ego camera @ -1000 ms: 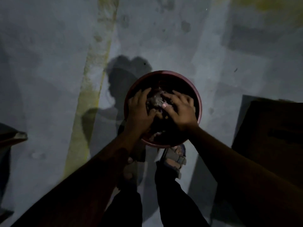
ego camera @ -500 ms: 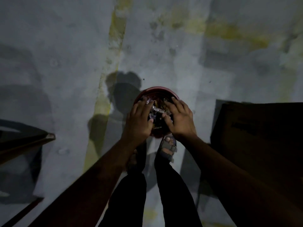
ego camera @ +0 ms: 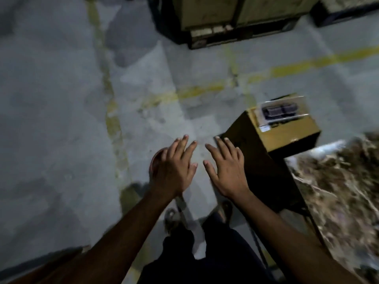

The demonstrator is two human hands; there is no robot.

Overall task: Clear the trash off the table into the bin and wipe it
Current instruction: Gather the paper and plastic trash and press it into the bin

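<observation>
**Hands empty, bin down by the feet, bench not wiped as far as I can see**

Both hands are spread flat with nothing in them. The left hand (ego camera: 174, 169) sits just left of centre frame, fingers splayed, and the right hand (ego camera: 227, 171) is beside it, apart from it, same open pose. No trash, no cloth in either one.

Poking out from behind the left hand is a curved reddish rim, which I take to be the bin (ego camera: 154, 163), standing on the floor (ego camera: 61, 119). Most of it is hidden, so I can't say what's inside.

Further right, there's a cardboard box (ego camera: 287, 132) with a clear packet (ego camera: 282, 111) lying on top. At the right edge of the frame is a blurry speckled surface, probably the bench (ego camera: 338, 191). It's too smeared to tell whether that pattern is litter or just the top itself.

My guess on progress: a load of trash seems to be dealt with, since the hands are free. Still left: checking the bench for anything more, then the whole wiping part. No rag in sight anywhere.
</observation>
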